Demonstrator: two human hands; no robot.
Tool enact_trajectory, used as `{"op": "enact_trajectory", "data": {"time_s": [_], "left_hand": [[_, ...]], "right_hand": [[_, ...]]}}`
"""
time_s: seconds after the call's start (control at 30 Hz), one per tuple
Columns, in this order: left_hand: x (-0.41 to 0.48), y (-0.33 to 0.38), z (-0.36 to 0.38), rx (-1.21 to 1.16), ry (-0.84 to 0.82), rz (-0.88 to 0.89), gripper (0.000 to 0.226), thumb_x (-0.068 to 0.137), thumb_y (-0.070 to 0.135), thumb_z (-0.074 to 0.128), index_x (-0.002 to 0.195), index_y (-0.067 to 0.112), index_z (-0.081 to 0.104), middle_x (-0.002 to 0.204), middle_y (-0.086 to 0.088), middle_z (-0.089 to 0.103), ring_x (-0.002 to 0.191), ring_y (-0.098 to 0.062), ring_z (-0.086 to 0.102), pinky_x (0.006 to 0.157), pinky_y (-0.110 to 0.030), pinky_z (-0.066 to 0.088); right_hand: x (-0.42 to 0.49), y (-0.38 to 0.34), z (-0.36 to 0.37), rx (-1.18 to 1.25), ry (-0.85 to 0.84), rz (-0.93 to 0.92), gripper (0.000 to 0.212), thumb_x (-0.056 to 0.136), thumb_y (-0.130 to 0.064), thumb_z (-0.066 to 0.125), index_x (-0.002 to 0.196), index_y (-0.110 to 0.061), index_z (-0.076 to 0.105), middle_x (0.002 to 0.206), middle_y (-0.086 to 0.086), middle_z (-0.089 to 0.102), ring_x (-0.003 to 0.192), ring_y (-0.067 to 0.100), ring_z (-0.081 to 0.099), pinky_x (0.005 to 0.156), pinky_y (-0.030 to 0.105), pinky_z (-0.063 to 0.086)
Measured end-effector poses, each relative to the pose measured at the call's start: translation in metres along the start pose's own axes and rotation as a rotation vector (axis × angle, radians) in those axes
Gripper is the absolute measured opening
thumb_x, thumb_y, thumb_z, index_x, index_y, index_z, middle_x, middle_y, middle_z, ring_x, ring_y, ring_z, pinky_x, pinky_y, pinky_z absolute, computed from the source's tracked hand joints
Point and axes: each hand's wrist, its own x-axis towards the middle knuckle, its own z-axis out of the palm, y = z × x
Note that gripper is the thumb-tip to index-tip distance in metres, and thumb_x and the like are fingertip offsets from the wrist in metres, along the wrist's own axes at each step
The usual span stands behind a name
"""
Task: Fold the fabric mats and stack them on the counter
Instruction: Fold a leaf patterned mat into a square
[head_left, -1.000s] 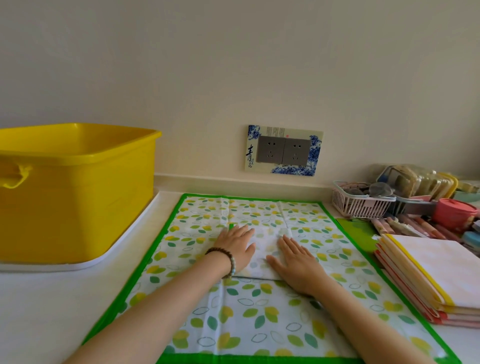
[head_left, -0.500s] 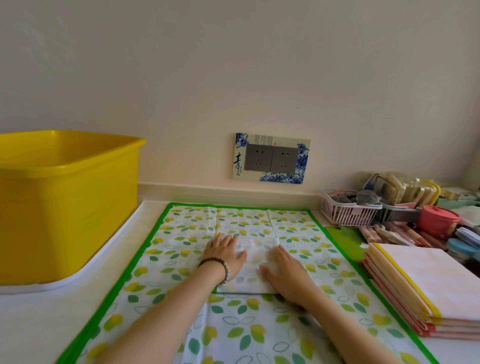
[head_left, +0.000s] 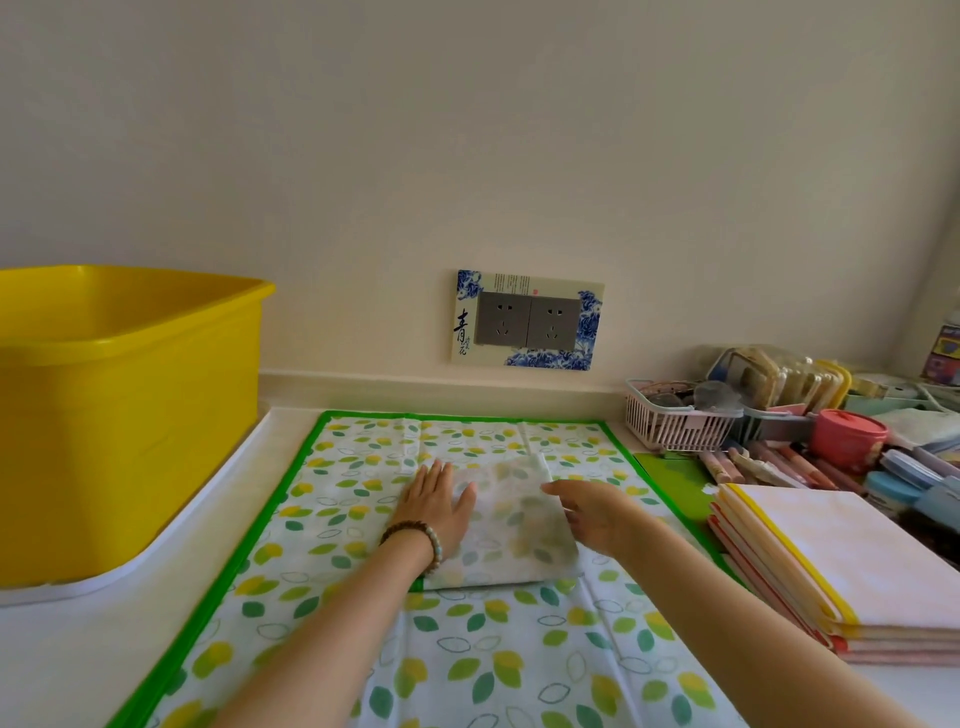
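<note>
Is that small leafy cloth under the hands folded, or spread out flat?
Folded: the small leafy cloth is a compact rectangle with a thick near edge, lying on the spread green-bordered mat.

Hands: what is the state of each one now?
Left hand: open, pressing flat on the folded mat.
Right hand: pinching the mat's right edge.

Folded mat (head_left: 511, 540) atop green-edged mat (head_left: 519, 665), right edge perhaps lifted

Left hand (head_left: 434, 506) lies flat, fingers (head_left: 432, 475) straight (beaded wrist); right hand (head_left: 592, 514) tilted on edge, thumb out.
</note>
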Motion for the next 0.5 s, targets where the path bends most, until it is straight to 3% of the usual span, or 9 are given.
{"op": "enact_trajectory", "data": {"time_s": [0.07, 0.17, 0.33, 0.4, 0.47, 0.5], "left_hand": [[-0.001, 0.000, -0.001, -0.078, 0.021, -0.001, 0.065, 0.098, 0.051, 0.011, 0.150, 0.015, -0.004, 0.157, 0.002, -0.013, 0.145, -0.014, -0.011, 0.118, -0.032, -0.004], [0.000, -0.002, 0.001, -0.184, 0.061, 0.003, 0.066, 0.098, 0.051, 0.015, 0.150, 0.016, -0.003, 0.157, 0.002, -0.013, 0.145, -0.014, -0.010, 0.119, -0.033, -0.002], [-0.003, 0.009, -0.014, -0.511, 0.210, -0.025, 0.073, 0.095, 0.053, 0.030, 0.151, 0.016, 0.002, 0.159, -0.001, -0.003, 0.146, -0.018, 0.002, 0.118, -0.036, 0.007], [-0.005, 0.023, -0.026, -0.704, 0.187, -0.080, 0.081, 0.090, 0.060, 0.039, 0.150, 0.015, 0.009, 0.158, -0.004, 0.010, 0.144, -0.022, 0.015, 0.115, -0.039, 0.016], [-0.007, 0.040, -0.036, -0.946, 0.040, -0.154, 0.089, 0.077, 0.072, 0.049, 0.142, 0.013, 0.035, 0.146, -0.010, 0.038, 0.131, -0.027, 0.041, 0.108, -0.042, 0.034], [-0.010, 0.048, -0.039, -1.083, -0.069, -0.157, 0.081, 0.074, 0.071, 0.054, 0.129, 0.012, 0.051, 0.132, -0.011, 0.055, 0.117, -0.026, 0.054, 0.098, -0.042, 0.044]], "right_hand": [[-0.003, 0.002, 0.003, -0.012, -0.056, 0.037, 0.039, 0.084, -0.009, 0.067, 0.119, 0.003, 0.054, 0.106, 0.018, 0.064, 0.087, 0.029, 0.065, 0.066, 0.039, 0.055], [-0.009, 0.006, 0.011, -0.090, -0.140, 0.001, 0.022, 0.090, -0.014, 0.060, 0.112, -0.010, 0.057, 0.102, 0.014, 0.065, 0.083, 0.027, 0.065, 0.058, 0.036, 0.057], [-0.019, -0.001, 0.004, -0.093, -0.106, -0.206, 0.033, 0.091, -0.011, 0.058, 0.123, -0.016, 0.050, 0.109, 0.015, 0.063, 0.088, 0.030, 0.064, 0.068, 0.044, 0.057], [-0.029, -0.015, -0.011, -0.072, -0.085, -0.275, 0.035, 0.090, -0.011, 0.059, 0.123, -0.018, 0.050, 0.110, 0.016, 0.063, 0.088, 0.031, 0.064, 0.069, 0.047, 0.057], [-0.042, -0.030, -0.033, -0.059, -0.076, -0.335, 0.035, 0.090, -0.010, 0.059, 0.123, -0.018, 0.050, 0.111, 0.017, 0.063, 0.087, 0.032, 0.065, 0.072, 0.050, 0.057], [-0.048, -0.038, -0.045, -0.059, -0.074, -0.364, 0.035, 0.090, -0.010, 0.059, 0.123, -0.017, 0.050, 0.112, 0.017, 0.064, 0.085, 0.031, 0.065, 0.072, 0.049, 0.057]]}}
